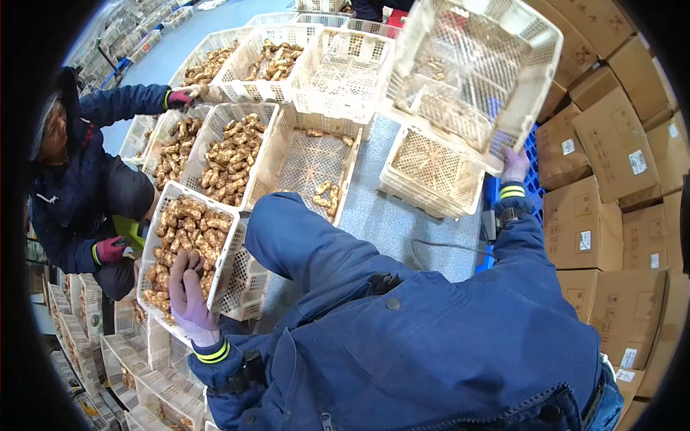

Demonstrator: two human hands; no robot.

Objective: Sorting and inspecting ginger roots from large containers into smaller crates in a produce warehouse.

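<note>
My right hand (pixel 515 166), in a light purple glove, grips the lower right corner of a large white plastic crate (pixel 542 70). This crate is tilted up, with a few small pieces visible through or in its mesh. My left hand (pixel 191 293), also gloved, lies over a white basket (pixel 233 237) heaped with brown, matsutake-like mushrooms (pixel 186 229). Its fingers rest against the mushrooms; whether they hold one is hidden. In front of my knee, a bigger crate (pixel 310 153) holds a few mushrooms (pixel 326 199) along its right side and far end.
A co-worker (pixel 64 178) crouches at left, one gloved hand (pixel 186 98) on a crate. Crates of mushrooms (pixel 234 156) stand ahead. Below the tilted crate is a stack of shallow crates (pixel 431 172). Cardboard boxes (pixel 574 226) wall the right side, beside a blue pallet (pixel 533 178). A cable (pixel 450 245) crosses the floor.
</note>
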